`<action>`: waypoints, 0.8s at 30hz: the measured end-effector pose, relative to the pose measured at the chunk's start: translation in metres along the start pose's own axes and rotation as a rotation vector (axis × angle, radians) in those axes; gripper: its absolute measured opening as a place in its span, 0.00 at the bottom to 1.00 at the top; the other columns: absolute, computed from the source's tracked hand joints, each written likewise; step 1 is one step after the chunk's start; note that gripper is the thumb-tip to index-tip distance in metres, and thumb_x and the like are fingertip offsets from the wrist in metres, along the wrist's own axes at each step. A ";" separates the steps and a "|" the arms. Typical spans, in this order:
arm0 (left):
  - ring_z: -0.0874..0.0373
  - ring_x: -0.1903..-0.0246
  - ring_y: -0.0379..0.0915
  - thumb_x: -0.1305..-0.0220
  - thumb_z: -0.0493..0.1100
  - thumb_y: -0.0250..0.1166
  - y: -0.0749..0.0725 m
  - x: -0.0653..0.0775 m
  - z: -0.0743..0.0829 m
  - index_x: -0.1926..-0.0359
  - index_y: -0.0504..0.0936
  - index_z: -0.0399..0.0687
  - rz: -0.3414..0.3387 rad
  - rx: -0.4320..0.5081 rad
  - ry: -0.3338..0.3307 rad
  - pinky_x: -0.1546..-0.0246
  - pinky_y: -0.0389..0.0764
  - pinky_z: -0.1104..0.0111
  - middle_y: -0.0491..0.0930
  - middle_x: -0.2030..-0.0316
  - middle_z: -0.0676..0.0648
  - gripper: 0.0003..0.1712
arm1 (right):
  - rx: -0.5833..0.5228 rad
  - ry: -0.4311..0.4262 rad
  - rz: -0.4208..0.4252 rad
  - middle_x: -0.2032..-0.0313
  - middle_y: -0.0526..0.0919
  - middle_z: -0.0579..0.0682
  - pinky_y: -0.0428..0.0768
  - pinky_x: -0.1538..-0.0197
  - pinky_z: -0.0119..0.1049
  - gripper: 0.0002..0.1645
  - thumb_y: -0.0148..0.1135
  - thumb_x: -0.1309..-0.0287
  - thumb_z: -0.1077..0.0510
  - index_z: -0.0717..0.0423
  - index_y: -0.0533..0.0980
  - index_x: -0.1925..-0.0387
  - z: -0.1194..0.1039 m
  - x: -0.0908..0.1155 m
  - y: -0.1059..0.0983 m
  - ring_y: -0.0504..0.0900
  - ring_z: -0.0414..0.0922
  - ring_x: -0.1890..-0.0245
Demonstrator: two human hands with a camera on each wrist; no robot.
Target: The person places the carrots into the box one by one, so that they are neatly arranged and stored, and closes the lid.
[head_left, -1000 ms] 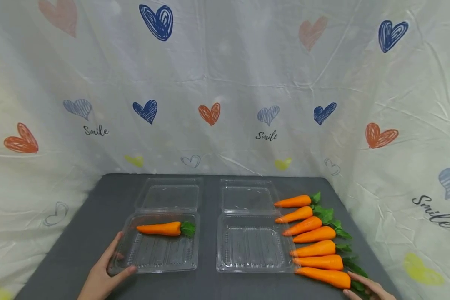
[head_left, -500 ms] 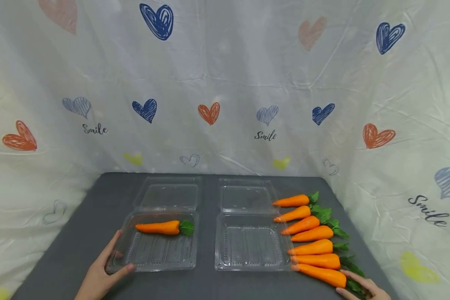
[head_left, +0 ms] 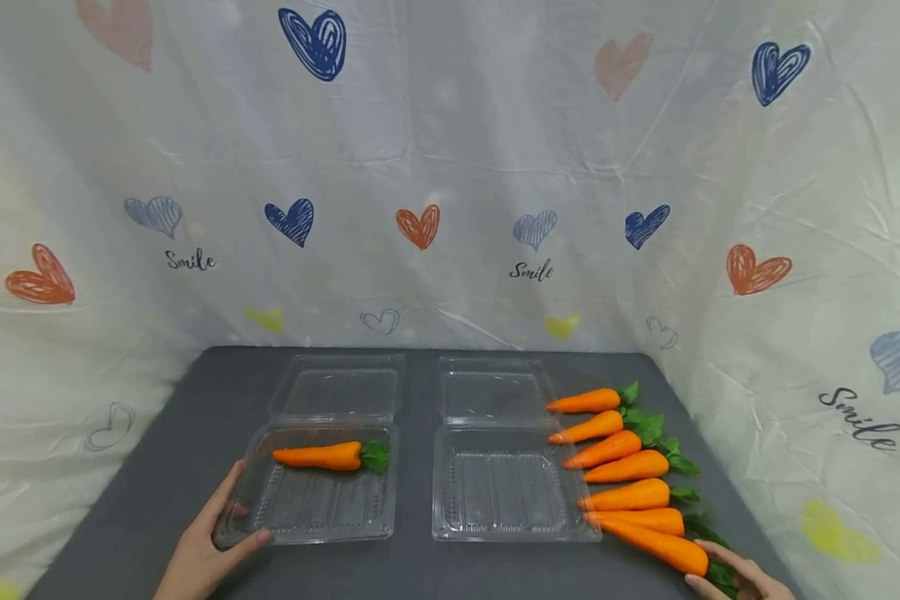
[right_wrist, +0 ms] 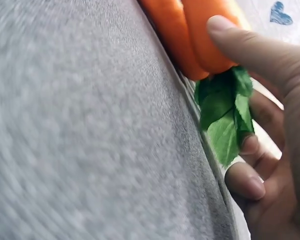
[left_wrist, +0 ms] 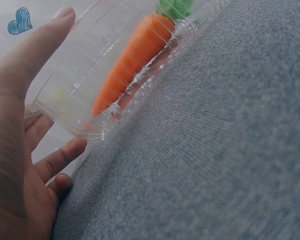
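On the left, a clear plastic clamshell container (head_left: 322,500) lies with its lid folded back, and one carrot (head_left: 318,457) with green leaves rests in its base. My left hand (head_left: 208,525) spans its near left corner, straight thumb along the front side and fingers at the left side. At the right end of a column of carrots, my right hand (head_left: 742,575) pinches the nearest carrot (head_left: 660,543) at its thick leafy end. In the right wrist view the thumb lies on the orange flesh of that carrot (right_wrist: 210,35), with leaves (right_wrist: 225,115) hanging beside the fingers.
A second clamshell container (head_left: 506,492) lies unfolded in the middle with nothing in its base. Several more carrots (head_left: 630,467) lie along its right side, some tips overlapping its rim. The grey table (head_left: 412,575) ends at a hanging cloth (head_left: 450,125) printed with hearts.
The nearest carrot has swung to a steeper slant, its tip now overlapping the carrot behind it, as my right hand takes hold of it. My left hand has stayed at the container.
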State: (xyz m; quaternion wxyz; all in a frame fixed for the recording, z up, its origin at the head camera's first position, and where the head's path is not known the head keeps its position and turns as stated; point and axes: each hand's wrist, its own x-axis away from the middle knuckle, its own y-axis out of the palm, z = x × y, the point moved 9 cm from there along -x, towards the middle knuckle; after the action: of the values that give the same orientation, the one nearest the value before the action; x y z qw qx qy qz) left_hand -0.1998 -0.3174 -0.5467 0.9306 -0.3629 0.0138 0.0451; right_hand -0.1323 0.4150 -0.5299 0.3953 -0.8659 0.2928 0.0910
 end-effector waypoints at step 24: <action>0.75 0.54 0.67 0.34 0.63 0.74 0.001 -0.003 -0.006 0.12 0.38 0.63 -0.066 -0.005 -0.077 0.65 0.69 0.66 0.62 0.23 0.38 0.66 | -0.066 0.378 -0.086 0.56 0.89 0.32 0.76 0.70 0.19 0.38 0.85 0.46 0.48 0.56 0.83 0.36 -0.018 -0.021 -0.009 0.76 0.20 0.74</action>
State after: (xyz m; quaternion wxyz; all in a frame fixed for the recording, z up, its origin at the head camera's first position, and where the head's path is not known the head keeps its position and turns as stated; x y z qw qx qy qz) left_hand -0.2031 -0.3205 -0.5515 0.9306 -0.3633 -0.0343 0.0283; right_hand -0.1456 0.4154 -0.5041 0.3084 -0.8917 0.3213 -0.0808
